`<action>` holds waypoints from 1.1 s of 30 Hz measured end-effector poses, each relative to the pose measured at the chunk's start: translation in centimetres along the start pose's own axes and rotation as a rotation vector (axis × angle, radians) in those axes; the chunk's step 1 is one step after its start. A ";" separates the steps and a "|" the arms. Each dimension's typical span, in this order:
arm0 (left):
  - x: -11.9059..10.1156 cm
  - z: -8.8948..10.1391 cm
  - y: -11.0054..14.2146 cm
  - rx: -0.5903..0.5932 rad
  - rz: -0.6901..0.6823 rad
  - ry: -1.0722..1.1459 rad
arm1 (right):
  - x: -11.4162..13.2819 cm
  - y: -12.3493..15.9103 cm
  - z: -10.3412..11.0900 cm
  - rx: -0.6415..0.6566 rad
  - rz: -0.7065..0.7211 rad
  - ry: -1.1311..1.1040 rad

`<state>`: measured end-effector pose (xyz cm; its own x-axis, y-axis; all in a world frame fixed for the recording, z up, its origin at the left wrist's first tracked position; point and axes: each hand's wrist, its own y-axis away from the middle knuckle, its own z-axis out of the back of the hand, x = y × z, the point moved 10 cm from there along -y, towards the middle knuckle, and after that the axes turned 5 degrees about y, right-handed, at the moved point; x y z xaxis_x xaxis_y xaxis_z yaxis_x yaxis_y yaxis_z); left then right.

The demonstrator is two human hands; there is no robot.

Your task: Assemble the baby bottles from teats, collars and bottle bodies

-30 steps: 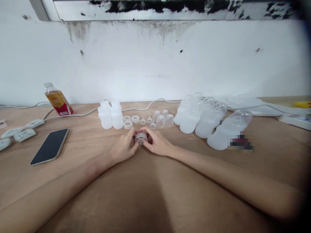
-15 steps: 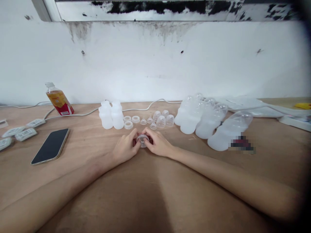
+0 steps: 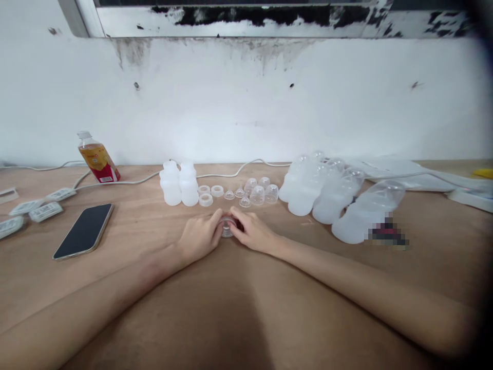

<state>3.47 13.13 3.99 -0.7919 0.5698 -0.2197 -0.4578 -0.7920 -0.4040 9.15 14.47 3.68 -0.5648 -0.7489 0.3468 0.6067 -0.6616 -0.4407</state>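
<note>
My left hand [image 3: 198,234] and my right hand [image 3: 252,229] meet over the table, closed around a clear bottle nipple [image 3: 226,231] that seems to sit in a collar ring. Its narrow end points down; fingers hide the far side. The left thumb and fingers press its left edge, while my right thumb lies at its front right. Just beyond are several translucent white collar rings [image 3: 205,199], clear loose nipples [image 3: 245,202] and dome caps [image 3: 257,195]. Behind the rings stand frosted baby bottle bodies [image 3: 188,184] without tops.
Several capped baby bottles [image 3: 300,198] are grouped at right, near a blurred-out item [image 3: 388,235]. At left lie a phone [image 3: 83,231] and labelled white packets [image 3: 46,211]; a drink bottle [image 3: 99,159] leans behind them. A white cable [image 3: 246,167] runs along the wall.
My left thumb has moved from the front of the nipple up to its left edge. The right hand keeps its grip. The whole view has shifted slightly.
</note>
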 end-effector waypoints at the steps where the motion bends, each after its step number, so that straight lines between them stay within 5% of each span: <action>1: -0.4 0.5 0.0 -0.014 -0.042 -0.053 | 0.0 0.0 0.2 -0.017 0.004 -0.018; 4: -0.6 3.2 -0.5 -0.140 -0.131 -0.167 | -0.4 -0.2 0.8 -0.084 -0.009 -0.112; 7: 1.9 7.0 -1.2 -0.335 -0.052 -0.274 | -1.3 -0.4 0.9 -0.097 -0.080 -0.191; 9: 3.6 8.1 -1.8 -0.365 -0.028 -0.356 | -1.8 -0.4 0.6 -0.078 -0.128 -0.251; 17: 6.5 7.0 -2.5 -0.239 -0.097 -0.484 | -2.7 -0.3 0.2 -0.060 -0.216 -0.430; 22: 6.5 8.5 -2.6 -0.252 -0.045 -0.208 | -3.5 -0.2 0.1 -0.091 -0.268 -0.501; 27: 4.3 9.2 -2.3 -0.307 -0.044 0.048 | -5.5 0.1 0.1 -0.205 -0.432 -0.798; 33: 4.6 3.8 -1.0 -0.306 0.048 0.512 | -6.7 0.4 -0.1 -0.260 -0.551 -1.022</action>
<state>-1.27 15.77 6.77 -0.4784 0.6281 -0.6137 -0.2288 -0.7638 -0.6035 13.05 19.23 1.11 0.0652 -0.1275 0.9897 0.2234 -0.9648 -0.1390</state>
